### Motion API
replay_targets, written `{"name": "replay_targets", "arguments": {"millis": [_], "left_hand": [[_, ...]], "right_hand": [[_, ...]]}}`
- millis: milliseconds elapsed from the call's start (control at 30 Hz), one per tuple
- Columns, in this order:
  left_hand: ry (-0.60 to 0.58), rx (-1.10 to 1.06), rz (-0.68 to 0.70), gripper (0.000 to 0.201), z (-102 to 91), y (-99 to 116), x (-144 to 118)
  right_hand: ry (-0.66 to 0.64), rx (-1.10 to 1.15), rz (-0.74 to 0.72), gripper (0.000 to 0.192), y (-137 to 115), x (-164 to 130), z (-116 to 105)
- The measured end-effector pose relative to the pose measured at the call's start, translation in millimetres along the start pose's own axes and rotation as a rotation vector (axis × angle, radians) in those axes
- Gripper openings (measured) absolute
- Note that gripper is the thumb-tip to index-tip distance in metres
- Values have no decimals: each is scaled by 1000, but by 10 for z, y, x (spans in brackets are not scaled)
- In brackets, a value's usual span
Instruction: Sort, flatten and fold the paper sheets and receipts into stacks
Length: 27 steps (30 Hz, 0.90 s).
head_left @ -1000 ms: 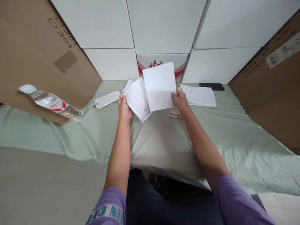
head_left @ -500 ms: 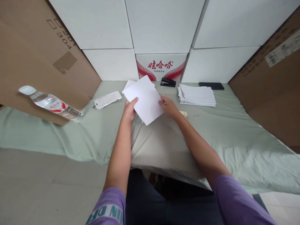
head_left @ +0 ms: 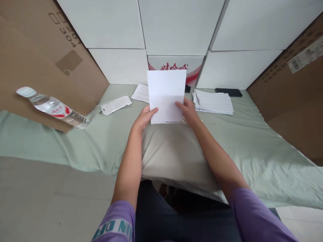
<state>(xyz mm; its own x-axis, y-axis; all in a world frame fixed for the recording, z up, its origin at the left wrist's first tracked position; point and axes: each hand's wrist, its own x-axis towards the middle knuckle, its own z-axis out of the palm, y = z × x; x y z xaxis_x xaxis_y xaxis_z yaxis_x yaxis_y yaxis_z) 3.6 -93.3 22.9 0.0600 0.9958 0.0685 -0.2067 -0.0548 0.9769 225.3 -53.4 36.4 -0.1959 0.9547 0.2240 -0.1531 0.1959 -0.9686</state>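
A paper (head_left: 166, 92) is held upright, pinched by the left hand (head_left: 145, 118) and right hand (head_left: 188, 111), its bottom edge being squared.

A white sheaf of paper (head_left: 166, 94) is held upright by the left hand (head_left: 144, 118) and right hand (head_left: 188, 111) above a pillow (head_left: 174, 154); a paper stack (head_left: 213, 102) lies nearby on the right.
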Motion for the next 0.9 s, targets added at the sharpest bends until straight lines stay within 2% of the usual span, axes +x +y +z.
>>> {"name": "replay_targets", "arguments": {"millis": [133,267,333,400,533,633,767,900], "left_hand": [[-36,51,-65,61,20,5,-12],[-82,125,-69,60,20,22,-19],[-55,157,-51,56,6,1,5],[46,168,23,53,-9,-31,42],[313,136,266,53,-39,-54,100],[415,127,378,50,-60,-21,105],[461,75,437,53,-40,25,77],[406,16,406,70,59,58,26]], "right_hand": [[52,40,108,53,-3,32,-80],[164,61,54,50,18,81,-126],[203,74,50,49,19,97,-137],[208,77,75,47,-10,102,-157],[153,68,81,41,-173,91,-252],[80,16,61,45,-337,62,-366],[-20,-50,107,50,-512,-135,-536],[-118,-207,116,48,-491,-540,-579]]}}
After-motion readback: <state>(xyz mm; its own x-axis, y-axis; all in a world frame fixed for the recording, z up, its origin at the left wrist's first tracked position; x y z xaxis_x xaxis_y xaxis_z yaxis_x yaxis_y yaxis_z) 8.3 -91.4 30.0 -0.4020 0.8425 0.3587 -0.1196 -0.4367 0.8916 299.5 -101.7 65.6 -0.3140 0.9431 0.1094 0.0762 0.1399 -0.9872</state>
